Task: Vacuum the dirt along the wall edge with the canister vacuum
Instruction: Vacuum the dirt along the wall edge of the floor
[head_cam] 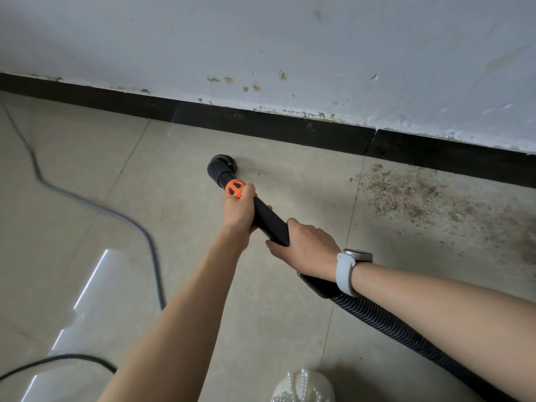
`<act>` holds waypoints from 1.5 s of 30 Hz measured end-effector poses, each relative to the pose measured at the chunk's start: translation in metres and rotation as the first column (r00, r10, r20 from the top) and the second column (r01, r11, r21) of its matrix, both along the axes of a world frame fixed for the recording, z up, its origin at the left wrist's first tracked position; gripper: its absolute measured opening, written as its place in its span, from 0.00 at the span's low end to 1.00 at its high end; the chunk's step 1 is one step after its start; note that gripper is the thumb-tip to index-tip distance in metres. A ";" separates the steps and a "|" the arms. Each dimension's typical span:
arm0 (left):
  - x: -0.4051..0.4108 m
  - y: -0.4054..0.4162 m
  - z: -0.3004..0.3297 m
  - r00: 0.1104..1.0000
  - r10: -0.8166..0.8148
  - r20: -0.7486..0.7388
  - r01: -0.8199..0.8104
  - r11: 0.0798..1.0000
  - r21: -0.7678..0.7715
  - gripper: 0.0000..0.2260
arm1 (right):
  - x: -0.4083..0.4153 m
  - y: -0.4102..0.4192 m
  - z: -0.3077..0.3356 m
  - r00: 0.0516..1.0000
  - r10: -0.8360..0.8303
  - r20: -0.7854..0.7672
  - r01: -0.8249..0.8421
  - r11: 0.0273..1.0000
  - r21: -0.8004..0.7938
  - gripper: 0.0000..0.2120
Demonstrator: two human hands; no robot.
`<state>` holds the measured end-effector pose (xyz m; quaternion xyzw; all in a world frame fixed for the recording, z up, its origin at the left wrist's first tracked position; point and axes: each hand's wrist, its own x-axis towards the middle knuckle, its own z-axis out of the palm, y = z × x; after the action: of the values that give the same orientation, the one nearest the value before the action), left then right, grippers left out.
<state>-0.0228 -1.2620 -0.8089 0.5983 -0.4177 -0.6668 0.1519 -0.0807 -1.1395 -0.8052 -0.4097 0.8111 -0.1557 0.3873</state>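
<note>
Both hands, left hand point(239, 208) ahead of right hand point(304, 246), grip the black vacuum wand point(268, 219), its brush nozzle point(222, 163) on the floor tiles point(179, 175) left of the dirt point(412, 195).

Beige tiled floor point(179, 158) carries scattered dirt point(412, 195) near the baseboard, a grey cable point(95, 207) and a ribbed hose point(406, 332)

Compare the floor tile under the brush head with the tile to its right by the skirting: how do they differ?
The tile under the brush head looks mostly clean, with only a faint smudge; the right tile carries scattered brown dirt, densest near the skirting. The brush head rests on the first; nothing touches the second. Both are beige and meet the black skirting.
</note>
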 end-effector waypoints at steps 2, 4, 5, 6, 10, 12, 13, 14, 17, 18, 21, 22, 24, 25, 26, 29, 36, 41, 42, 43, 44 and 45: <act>-0.002 0.008 0.000 1.000 -0.008 -0.009 0.008 1.000 0.009 0.05 | 0.000 0.009 0.002 1.000 -0.005 -0.028 0.005 1.000 0.005 0.16; -0.004 0.016 0.000 1.000 -0.014 -0.013 0.014 1.000 0.014 0.05 | -0.001 0.019 0.004 0.999 -0.006 -0.047 0.006 1.000 0.012 0.16; -0.005 0.021 0.000 1.000 -0.015 -0.013 0.015 1.000 0.020 0.05 | -0.002 0.023 0.006 0.999 -0.006 -0.054 0.007 1.000 0.018 0.16; -0.006 0.025 0.000 1.000 -0.017 -0.014 0.017 1.000 0.026 0.05 | -0.003 0.028 0.007 0.998 -0.007 -0.059 0.009 1.000 0.024 0.17; -0.013 0.039 0.004 0.998 -0.049 -0.032 0.050 0.997 0.059 0.07 | -0.008 0.045 0.010 0.997 -0.019 -0.076 0.021 0.999 0.035 0.17; -0.017 0.046 0.006 0.997 -0.061 -0.046 0.064 0.995 0.073 0.08 | -0.010 0.053 0.012 0.995 -0.031 -0.096 0.035 0.999 0.036 0.16; -0.018 0.050 0.006 0.996 -0.068 -0.052 0.072 0.994 0.080 0.09 | -0.011 0.057 0.013 0.993 -0.037 -0.113 0.042 0.998 0.037 0.16; -0.020 0.054 0.007 0.995 -0.077 -0.058 0.082 0.993 0.088 0.10 | -0.011 0.061 0.013 0.990 -0.043 -0.135 0.049 0.998 0.040 0.17; -0.024 0.066 0.009 0.991 -0.111 -0.073 0.119 0.985 0.124 0.13 | -0.011 0.075 0.014 0.979 -0.064 -0.194 0.074 0.996 0.045 0.18; -0.025 0.070 0.009 0.990 -0.121 -0.076 0.130 0.982 0.133 0.15 | -0.011 0.080 0.014 0.977 -0.071 -0.201 0.081 0.996 0.045 0.18; -0.027 0.083 0.009 0.989 -0.132 -0.072 0.140 0.981 0.137 0.17 | -0.015 0.094 0.013 0.986 -0.071 -0.153 0.082 0.995 0.065 0.17; -0.027 0.088 0.009 0.990 -0.123 -0.067 0.131 0.982 0.134 0.17 | -0.018 0.098 0.012 0.991 -0.066 -0.117 0.075 0.994 0.074 0.17; -0.023 0.095 0.006 0.995 -0.087 -0.043 0.092 0.989 0.118 0.16 | -0.021 0.104 0.010 0.999 -0.046 -0.029 0.048 0.995 0.087 0.15; -0.019 0.097 0.005 0.998 -0.062 -0.025 0.065 0.992 0.106 0.16 | -0.020 0.105 0.010 0.999 -0.031 0.014 0.030 0.995 0.092 0.15; -0.015 0.097 0.004 0.999 -0.035 -0.008 0.036 0.995 0.094 0.16 | -0.018 0.104 0.009 0.999 -0.012 0.048 0.007 0.996 0.092 0.14; 0.001 0.089 0.004 0.999 0.025 0.034 -0.027 0.998 0.062 0.14 | -0.009 0.090 0.008 0.995 0.046 0.090 -0.053 0.995 0.079 0.15; 0.030 0.065 0.006 0.994 0.093 0.062 -0.096 0.994 0.049 0.04 | 0.009 0.061 0.006 0.980 0.135 0.144 -0.142 0.989 0.043 0.16; 0.043 0.071 -0.003 0.992 0.047 0.114 -0.053 0.997 0.051 0.11 | 0.003 0.081 0.004 0.983 0.148 0.108 -0.157 0.985 0.078 0.17; 0.044 0.070 -0.003 0.993 0.050 0.108 -0.060 0.995 0.085 0.12 | -0.001 0.087 0.003 0.984 0.149 0.102 -0.158 0.983 0.087 0.17; 0.045 0.069 -0.002 0.994 0.037 0.103 -0.050 0.991 0.124 0.12 | -0.005 0.094 0.003 0.984 0.149 0.097 -0.159 0.983 0.097 0.17; 0.046 0.068 -0.002 0.995 0.002 0.098 -0.018 0.987 0.162 0.12 | -0.010 0.100 0.002 0.985 0.146 0.093 -0.156 0.982 0.105 0.17; 0.045 0.069 -0.001 0.995 -0.040 0.089 0.022 0.980 0.197 0.12 | -0.014 0.106 0.001 0.986 0.142 0.085 -0.151 0.982 0.112 0.17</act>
<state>0.0224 -1.1929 -0.8101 0.6340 -0.3659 -0.6784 0.0624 -0.0948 -1.0337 -0.8042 -0.4385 0.7712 -0.0942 0.4518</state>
